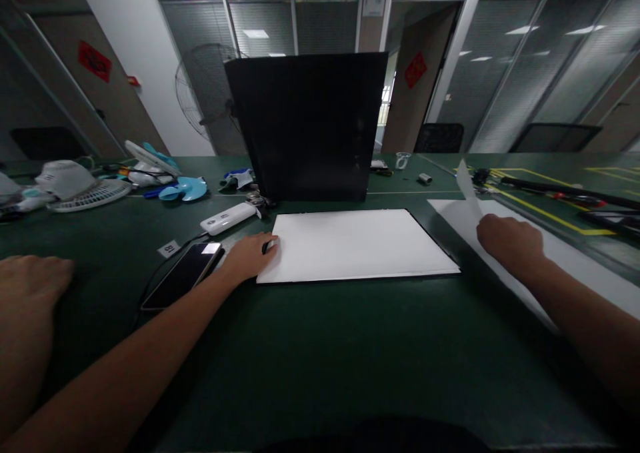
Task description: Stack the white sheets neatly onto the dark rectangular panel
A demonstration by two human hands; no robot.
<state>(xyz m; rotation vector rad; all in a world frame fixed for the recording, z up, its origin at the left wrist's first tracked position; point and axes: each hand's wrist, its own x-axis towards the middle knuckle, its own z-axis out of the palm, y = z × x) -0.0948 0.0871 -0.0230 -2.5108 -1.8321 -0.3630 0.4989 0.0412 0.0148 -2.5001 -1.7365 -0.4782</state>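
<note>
A thin white rectangular panel (pixel 350 243) with dark edges lies flat on the table in front of me. My left hand (pixel 250 256) is closed at its left edge, thumb and fingers on the rim; a small dark spot shows between them, too small to name. On the right, a large white sheet (pixel 575 266) rests on the table with one corner bent up. My right hand (pixel 510 239) is closed on the sheet near that raised corner, its fingertips partly hidden.
A black upright panel (pixel 310 126) stands behind the white one. Left of it are a phone (pixel 183 276), a white stick-shaped device (pixel 229 218) and fan parts (pixel 93 196). Another person's hand (pixel 33 286) rests far left. A clear cup (pixel 402 160) and dark rods (pixel 560 189) lie beyond.
</note>
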